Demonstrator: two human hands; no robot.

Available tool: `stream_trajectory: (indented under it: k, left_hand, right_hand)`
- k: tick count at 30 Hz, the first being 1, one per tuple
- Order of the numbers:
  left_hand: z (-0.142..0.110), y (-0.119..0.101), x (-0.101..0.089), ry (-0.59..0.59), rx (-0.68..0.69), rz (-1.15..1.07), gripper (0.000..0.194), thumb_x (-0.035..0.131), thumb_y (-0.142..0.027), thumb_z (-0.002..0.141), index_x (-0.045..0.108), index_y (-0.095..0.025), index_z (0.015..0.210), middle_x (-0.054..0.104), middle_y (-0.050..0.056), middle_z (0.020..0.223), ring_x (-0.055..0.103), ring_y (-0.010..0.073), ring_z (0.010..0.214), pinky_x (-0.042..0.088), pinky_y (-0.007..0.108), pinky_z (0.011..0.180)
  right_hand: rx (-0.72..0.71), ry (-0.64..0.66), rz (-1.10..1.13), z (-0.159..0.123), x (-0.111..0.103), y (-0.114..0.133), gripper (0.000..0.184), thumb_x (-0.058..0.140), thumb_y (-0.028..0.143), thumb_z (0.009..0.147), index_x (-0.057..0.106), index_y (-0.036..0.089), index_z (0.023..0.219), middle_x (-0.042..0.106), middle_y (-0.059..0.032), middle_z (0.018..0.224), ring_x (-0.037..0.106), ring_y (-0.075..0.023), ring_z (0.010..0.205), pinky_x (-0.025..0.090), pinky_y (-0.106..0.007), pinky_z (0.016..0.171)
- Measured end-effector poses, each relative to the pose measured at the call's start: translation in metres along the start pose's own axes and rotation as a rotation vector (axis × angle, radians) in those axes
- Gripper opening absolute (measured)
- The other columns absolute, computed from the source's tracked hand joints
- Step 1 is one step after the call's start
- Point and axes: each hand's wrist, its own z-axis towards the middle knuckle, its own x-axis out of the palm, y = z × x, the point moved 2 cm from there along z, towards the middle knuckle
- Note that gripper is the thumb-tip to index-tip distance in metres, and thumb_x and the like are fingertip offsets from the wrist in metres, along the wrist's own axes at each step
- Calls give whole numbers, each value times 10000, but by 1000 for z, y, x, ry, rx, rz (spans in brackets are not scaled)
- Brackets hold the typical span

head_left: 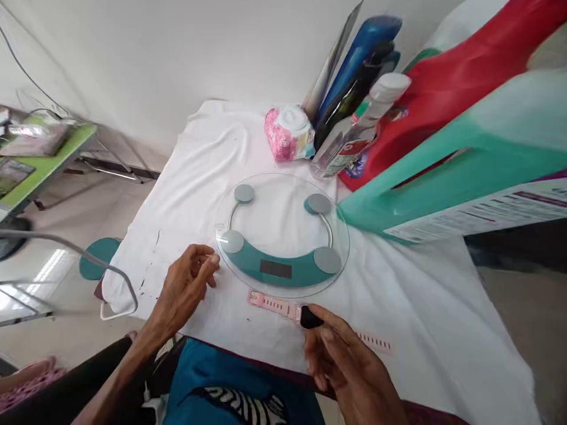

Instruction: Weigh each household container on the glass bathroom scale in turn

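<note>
A pink-strapped smartwatch (pixel 275 304) with a dark face lies stretched out on the white cloth, just in front of a round glass bathroom scale (pixel 283 274). My right hand (pixel 349 363) has its index finger and thumb at the watch's face and covers part of the strap. Its other fingers curl underneath. Beside the scale's left edge is my left hand (pixel 188 286), loosely curled with fingers apart and nothing in it. The scale has a teal curved band, a dark display and grey round pads.
Behind the scale stand a pink wipes pack (pixel 287 133), a clear bottle (pixel 341 147), a red jug (pixel 425 94) and a large green jug (pixel 443 165). A white cloth (pixel 177 195) covers the table. To the left are a green table (pixel 53 159) and a grey cable (pixel 88 251).
</note>
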Motion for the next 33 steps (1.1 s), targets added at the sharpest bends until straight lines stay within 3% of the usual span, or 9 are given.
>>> stream_trajectory:
  k: [2,5,8,14,17,21,26,29,33]
  left_hand:
    - [-8,6,9,103,-64,-126,693,664,-761,991,659,-135,1288,794,147,1105,749,211,824,628,338,684]
    - [-15,13,18,170,-130,-285,730,715,-713,988,615,-123,1407,793,174,1211,796,251,991,676,373,849]
    - [-16,16,21,170,-159,-411,747,738,-669,999,577,-114,1472,780,192,1292,806,248,1022,682,354,869]
    - [-15,13,26,183,-162,-452,723,735,-627,1027,561,-123,1516,786,186,1316,826,225,1004,687,282,802]
    - [-12,11,30,147,-189,-500,667,814,-612,973,631,-121,1386,821,153,1188,832,197,896,691,255,774]
    - [-6,8,37,104,-200,-531,505,877,-568,930,745,-119,1121,838,97,1065,799,121,759,666,172,709]
    - [1,-2,45,87,-231,-588,535,1003,-583,757,753,-114,815,827,69,813,750,96,588,610,122,564]
    - [3,-6,48,38,-250,-645,542,1050,-556,681,717,-132,735,798,50,702,748,109,554,610,125,549]
    - [4,-9,50,28,-244,-687,492,1044,-512,716,721,-141,739,799,44,688,752,114,549,609,123,543]
  right_hand:
    - [-15,-31,45,3,2,-1,905,972,625,755,637,167,1460,709,-17,783,577,-150,606,407,-258,502]
    - [-40,-56,106,9,5,-1,847,976,581,760,661,199,1447,757,-46,861,600,-156,635,434,-260,509]
    - [-42,-34,150,17,9,1,796,994,590,715,719,210,1357,792,-86,935,602,-157,628,459,-269,495]
    - [44,58,122,27,14,13,713,1016,613,635,801,193,1169,726,-44,780,530,-125,525,415,-251,425]
    - [70,52,93,29,14,15,756,1021,634,602,802,189,1172,688,-23,712,493,-117,473,365,-243,386]
    - [52,18,98,32,11,13,665,1037,605,585,792,198,1050,686,-23,736,531,-120,513,368,-220,378]
    - [-15,6,69,28,12,11,587,1021,588,656,788,218,1046,784,-101,1064,697,-180,728,435,-208,410]
    - [-24,16,107,25,20,8,586,1010,600,682,788,217,1065,772,-126,1254,742,-197,811,491,-218,453]
    - [21,102,196,25,37,0,531,980,580,755,779,226,1097,777,-117,1246,747,-190,822,538,-238,512]
